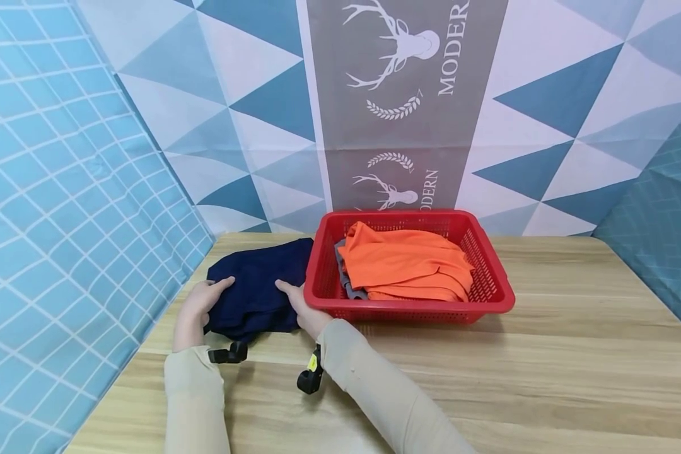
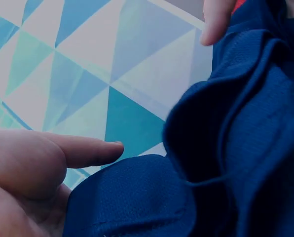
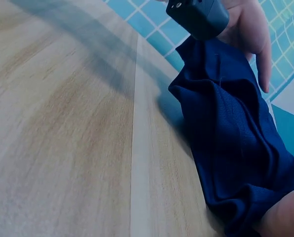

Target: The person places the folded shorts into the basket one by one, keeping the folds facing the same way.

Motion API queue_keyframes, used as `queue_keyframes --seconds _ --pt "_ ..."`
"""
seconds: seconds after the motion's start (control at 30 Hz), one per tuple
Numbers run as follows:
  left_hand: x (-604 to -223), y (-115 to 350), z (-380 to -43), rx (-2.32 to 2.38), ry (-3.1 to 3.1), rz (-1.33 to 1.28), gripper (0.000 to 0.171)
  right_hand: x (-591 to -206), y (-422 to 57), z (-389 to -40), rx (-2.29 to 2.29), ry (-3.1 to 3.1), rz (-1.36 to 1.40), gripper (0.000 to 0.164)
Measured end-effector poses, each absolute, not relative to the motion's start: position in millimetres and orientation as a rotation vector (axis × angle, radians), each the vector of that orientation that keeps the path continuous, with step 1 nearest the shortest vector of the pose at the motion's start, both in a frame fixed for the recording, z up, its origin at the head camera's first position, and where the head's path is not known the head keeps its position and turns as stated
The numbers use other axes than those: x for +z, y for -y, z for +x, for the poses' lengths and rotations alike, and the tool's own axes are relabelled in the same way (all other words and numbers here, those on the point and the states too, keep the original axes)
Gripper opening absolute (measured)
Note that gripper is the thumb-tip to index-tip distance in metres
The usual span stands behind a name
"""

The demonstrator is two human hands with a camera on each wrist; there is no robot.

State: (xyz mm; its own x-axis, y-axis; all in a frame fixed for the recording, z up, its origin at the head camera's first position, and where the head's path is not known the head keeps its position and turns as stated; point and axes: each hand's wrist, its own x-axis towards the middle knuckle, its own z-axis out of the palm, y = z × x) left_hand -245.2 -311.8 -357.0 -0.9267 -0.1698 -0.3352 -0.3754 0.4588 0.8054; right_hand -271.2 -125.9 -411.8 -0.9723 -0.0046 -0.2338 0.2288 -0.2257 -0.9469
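A folded navy-blue cloth garment point(image 1: 255, 284) is at the left of the table, beside the basket. My left hand point(image 1: 195, 309) grips its left side, thumb over the top and fingers beneath. On the opposite side my right hand point(image 1: 306, 309) holds the garment near the basket's front left corner, thumb also uppermost. The left wrist view shows loose, layered folds in the navy garment point(image 2: 132, 197), with the left fingers hidden behind it. In the right wrist view the bunched navy garment point(image 3: 226, 123) spans between both hands, its lower edge close to the table.
A red plastic basket point(image 1: 408, 307) with perforated sides stands at the back middle, holding folded orange cloth point(image 1: 403, 258) over grey cloth point(image 1: 354, 294). The wooden table point(image 1: 573, 353) meets a patterned backdrop point(image 1: 408, 126) behind and a blue checked sheet point(image 1: 62, 189) at left.
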Motion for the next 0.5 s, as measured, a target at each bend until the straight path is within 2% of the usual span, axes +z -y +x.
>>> queue_keyframes --seconds 0.5 --pt "-353.0 309.4 -244.0 1.46 -2.477 -0.446 0.092 -407.8 130.2 -266.6 -2.332 -1.791 0.238 0.097"
